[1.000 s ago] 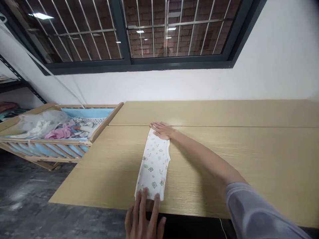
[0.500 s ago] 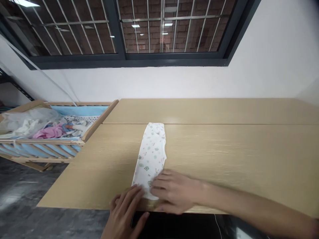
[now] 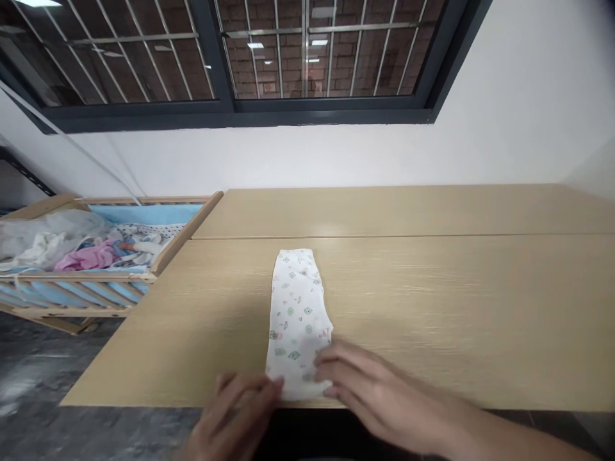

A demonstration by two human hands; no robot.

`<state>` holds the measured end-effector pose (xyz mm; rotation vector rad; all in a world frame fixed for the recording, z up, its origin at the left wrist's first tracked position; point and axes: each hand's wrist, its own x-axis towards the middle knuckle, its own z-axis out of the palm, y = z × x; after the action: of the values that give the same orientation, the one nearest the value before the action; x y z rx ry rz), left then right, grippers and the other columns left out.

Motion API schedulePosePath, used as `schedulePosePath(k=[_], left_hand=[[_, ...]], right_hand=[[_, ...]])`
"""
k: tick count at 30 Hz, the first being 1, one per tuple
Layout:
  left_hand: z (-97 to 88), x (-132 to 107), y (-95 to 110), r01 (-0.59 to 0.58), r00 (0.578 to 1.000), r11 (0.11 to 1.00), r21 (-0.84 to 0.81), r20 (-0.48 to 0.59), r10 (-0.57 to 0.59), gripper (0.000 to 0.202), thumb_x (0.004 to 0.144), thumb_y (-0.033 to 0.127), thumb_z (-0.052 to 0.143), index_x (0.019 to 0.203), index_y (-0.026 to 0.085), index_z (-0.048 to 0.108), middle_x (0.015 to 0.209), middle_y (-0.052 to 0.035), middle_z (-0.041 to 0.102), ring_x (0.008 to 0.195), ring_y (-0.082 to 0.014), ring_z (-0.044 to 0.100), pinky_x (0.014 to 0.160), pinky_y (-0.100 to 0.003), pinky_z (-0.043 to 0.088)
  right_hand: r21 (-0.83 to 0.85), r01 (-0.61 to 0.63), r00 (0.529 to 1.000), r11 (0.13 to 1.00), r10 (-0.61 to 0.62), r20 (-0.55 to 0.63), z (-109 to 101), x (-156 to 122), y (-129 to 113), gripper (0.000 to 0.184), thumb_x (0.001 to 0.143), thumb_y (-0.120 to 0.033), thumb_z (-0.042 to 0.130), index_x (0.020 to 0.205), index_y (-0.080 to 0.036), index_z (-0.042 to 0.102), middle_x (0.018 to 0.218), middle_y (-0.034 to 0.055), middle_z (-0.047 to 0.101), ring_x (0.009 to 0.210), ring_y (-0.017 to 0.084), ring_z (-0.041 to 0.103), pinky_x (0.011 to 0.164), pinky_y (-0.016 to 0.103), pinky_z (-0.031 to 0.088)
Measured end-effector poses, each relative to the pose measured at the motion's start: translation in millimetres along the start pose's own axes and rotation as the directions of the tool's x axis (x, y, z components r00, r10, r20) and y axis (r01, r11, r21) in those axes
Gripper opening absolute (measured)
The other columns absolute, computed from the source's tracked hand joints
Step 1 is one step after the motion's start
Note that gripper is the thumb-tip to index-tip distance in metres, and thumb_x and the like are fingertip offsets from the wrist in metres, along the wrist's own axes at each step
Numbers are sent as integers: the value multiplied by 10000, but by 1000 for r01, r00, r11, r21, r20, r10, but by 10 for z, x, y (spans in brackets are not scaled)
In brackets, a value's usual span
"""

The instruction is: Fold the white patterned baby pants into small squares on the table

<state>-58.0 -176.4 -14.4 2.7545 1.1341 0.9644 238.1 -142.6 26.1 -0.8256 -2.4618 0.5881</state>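
A small pair of white baby pants [image 3: 298,307] with a pale green and pink print lies flat on the wooden table, folded lengthwise. Its narrow end points toward the wall and its wider end reaches the table's front edge. My left hand [image 3: 235,413] is closed at the near left corner, thumb and fingertips together on the cloth, somewhat blurred. On the right side, my right hand [image 3: 375,390] has its fingers curled over the near right corner with the thumb by the edge. The fingertips partly cover the fabric there.
The light wooden tabletop [image 3: 456,307] extends far to the right. Left of it stands a wooden crib [image 3: 187,234] with blue lining, holding a pile of clothes, including a pink piece [image 3: 89,256]. A dark-framed barred window [image 3: 327,115] is set in the white wall behind.
The pants have shifted toward me and turned, so the near end now lies farther right. Both hands have moved lower; my right hand has drawn back to the pants' right edge.
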Motion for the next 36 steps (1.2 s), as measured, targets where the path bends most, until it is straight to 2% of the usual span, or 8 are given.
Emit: schedulePosePath(k=[5,8,17,22,26,29,32,36], left_hand=[[-113,784,-327,58,983,998,-14,-173,-60,282,958,138,611,1215,246,654,1043,-11,729,935,-130,669,861,-240,513],[-63,1358,-615,159,984,987,20,-80,-157,167,989,250,568,1058,251,720,1016,-2,758,952,-170,681,888,-295,504],[796,2073,-1440,464,862,864,193,124,-491,261,946,152,480,995,164,736,1094,-124,736,1061,-245,654,936,-335,474],[887,2024,-1384,458,859,842,284,102,-502,276,964,176,476,1153,110,667,1201,-183,667,1148,-274,598,994,-384,441],[711,1560,-860,376,905,858,349,61,-422,469,985,323,496,1388,82,498,1427,-231,525,1269,-359,503,1043,-491,401],[676,1079,-395,238,953,842,483,52,-299,508,985,422,485,1366,90,533,1374,-224,590,1237,-368,557,994,-500,458],[758,783,-117,199,945,840,506,128,-301,385,979,383,490,1212,132,665,1166,-199,712,1124,-363,644,913,-492,509],[895,676,-73,247,923,824,511,135,-360,375,994,362,457,1142,122,704,1146,-200,731,1094,-356,674,905,-493,523]], right_hand=[[219,-137,981,966,163,-107,-349,511,338,273,1040,-315,477,1245,-228,636,1126,77,655,1009,200,651,849,373,568],[238,-221,936,946,274,-220,-338,928,810,273,981,-369,581,1178,-196,656,1009,59,694,876,191,651,739,327,523],[-76,-392,901,917,366,-232,50,1682,1916,139,964,-155,509,992,-152,645,1025,87,702,962,177,621,829,274,433],[-118,-415,899,902,386,-206,117,1650,1930,188,1002,-200,470,1079,-139,631,1139,142,661,1077,216,597,946,334,425],[-196,-367,917,910,319,-238,34,1509,1526,388,1061,-346,350,1318,-129,544,1311,193,595,1238,296,534,1063,467,380],[-156,-76,997,985,72,-34,77,1386,1105,497,1071,-402,316,1507,-171,378,1525,161,460,1412,284,408,1145,472,333],[-39,199,956,979,-185,229,265,1310,878,556,1075,-429,312,1581,-202,273,1653,110,281,1523,224,249,1218,418,250],[-38,168,921,985,-143,361,530,1322,1024,638,1071,-501,244,1601,-146,240,1665,117,222,1553,230,151,1256,453,164]])
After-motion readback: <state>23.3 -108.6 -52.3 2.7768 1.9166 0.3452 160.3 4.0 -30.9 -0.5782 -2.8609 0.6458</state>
